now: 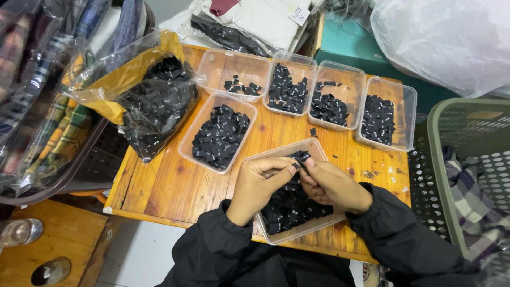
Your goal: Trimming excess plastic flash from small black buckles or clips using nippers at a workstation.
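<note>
Where we look: while both hands meet over the nearest clear plastic tray (276, 155), we see a varnished, knotty wooden table (170, 186) beneath
Left hand: our left hand (258, 183) curls, thumb and forefinger pinched on a small black woven label (295, 166); sleeve black and matte
Right hand: our right hand (333, 186) is closed, fingertips meeting the same label from the other side
Label's place: just above the tray's heap of black labels (289, 207), between both thumbs
Other trays: five clear rectangular trays (219, 137) hold like black tags, one nearly bare
Bag: a crinkled transparent bag (154, 103) with a yellow liner spills more tags at the left
Hard to tell: printing on the tags is too small; the green perforated basket (451, 175) is cut off at the right
</note>
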